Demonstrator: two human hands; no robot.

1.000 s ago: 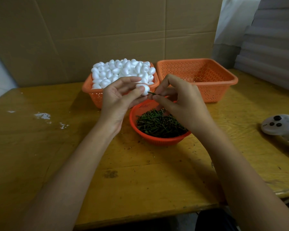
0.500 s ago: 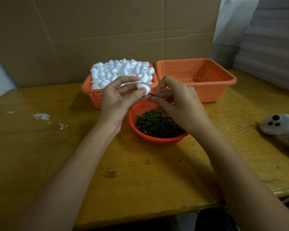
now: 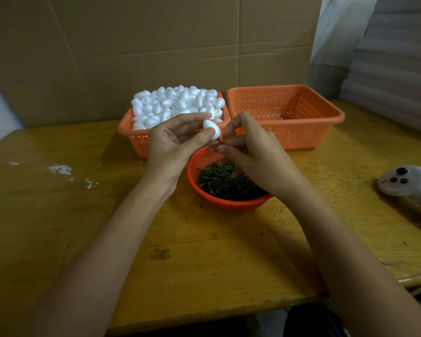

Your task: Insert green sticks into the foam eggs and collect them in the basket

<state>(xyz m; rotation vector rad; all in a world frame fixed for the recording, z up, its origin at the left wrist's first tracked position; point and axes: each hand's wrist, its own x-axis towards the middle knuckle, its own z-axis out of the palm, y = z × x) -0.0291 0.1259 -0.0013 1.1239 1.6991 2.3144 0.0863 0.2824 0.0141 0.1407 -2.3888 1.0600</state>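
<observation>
My left hand [image 3: 174,144] pinches a white foam egg [image 3: 212,128] between thumb and fingers, above the round red bowl [image 3: 231,204] of green sticks [image 3: 225,182]. My right hand [image 3: 255,153] pinches a green stick [image 3: 220,141] whose tip meets the egg's lower end. Behind my hands, an orange basket [image 3: 131,135] is heaped with white foam eggs [image 3: 178,103]. To its right stands a second orange basket [image 3: 299,122] with nothing visible inside.
A white handheld controller [image 3: 404,182] lies at the table's right edge. White crumbs [image 3: 60,169] dot the wooden table [image 3: 204,259] on the left. A cardboard wall rises behind the baskets.
The egg has tilted so that its lower end points down towards the stick. My right hand has dropped slightly, and less of the stick shows between the fingers and the egg.
</observation>
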